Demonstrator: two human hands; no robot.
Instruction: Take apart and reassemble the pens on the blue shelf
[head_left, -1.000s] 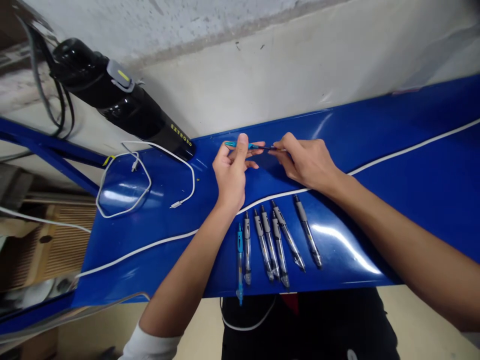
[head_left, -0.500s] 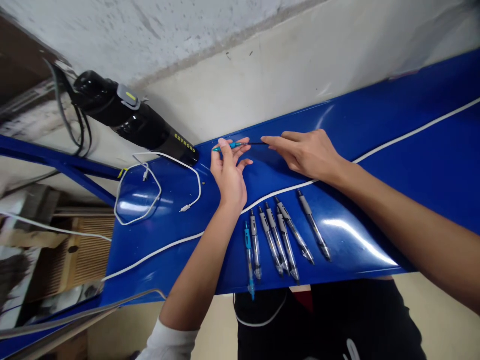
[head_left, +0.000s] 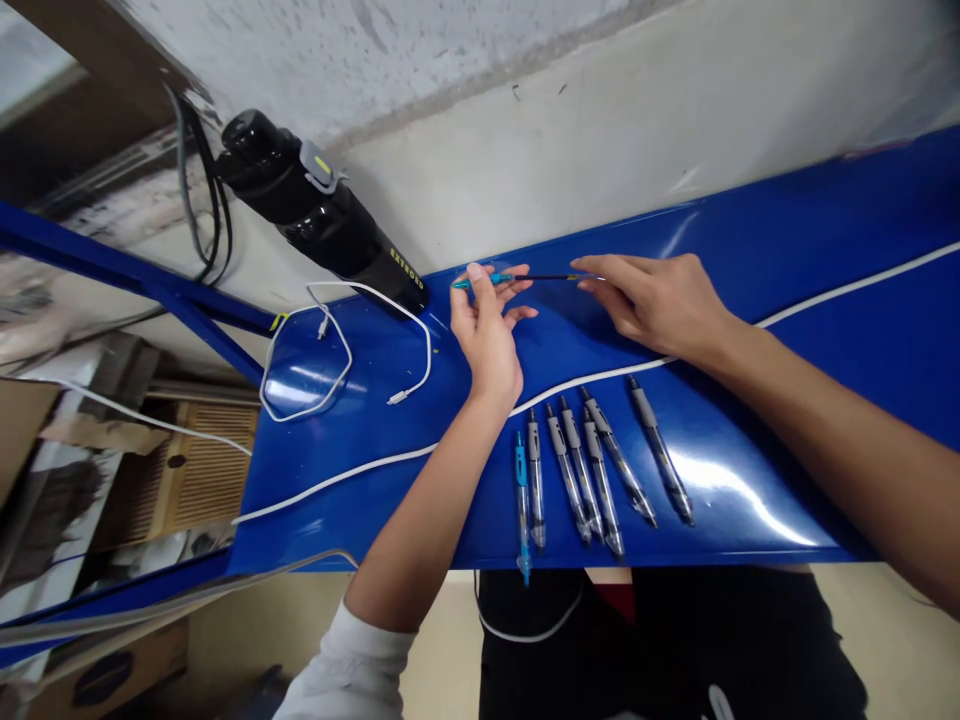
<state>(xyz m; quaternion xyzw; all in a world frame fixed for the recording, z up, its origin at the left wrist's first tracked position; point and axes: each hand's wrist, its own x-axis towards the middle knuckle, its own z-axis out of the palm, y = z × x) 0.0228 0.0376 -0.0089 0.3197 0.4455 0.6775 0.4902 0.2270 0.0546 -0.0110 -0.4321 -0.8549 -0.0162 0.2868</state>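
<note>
Bridging both pinches, refill [head_left: 546, 277] joins teal barrel [head_left: 501, 280] in left hand [head_left: 487, 340] to right hand [head_left: 667, 305]

Head view looks forward and down, with both hands near mid-picture

1. Teal pen part [head_left: 501, 280]: partly hidden by left hand [head_left: 491, 345] thumb.
2. Dark thin rod [head_left: 544, 277]: contact with right hand [head_left: 664, 300] fingertips too small to tell.
3. Long white cable [head_left: 600, 377]: passes behind both forearms, cut by right edge.
4. Gray-grip pens [head_left: 598, 480]: any print unreadable.
5. White sleeve [head_left: 352, 665], dark clothing [head_left: 675, 640]: cut at bottom edge.
6. Far left clutter: blurred.
</note>
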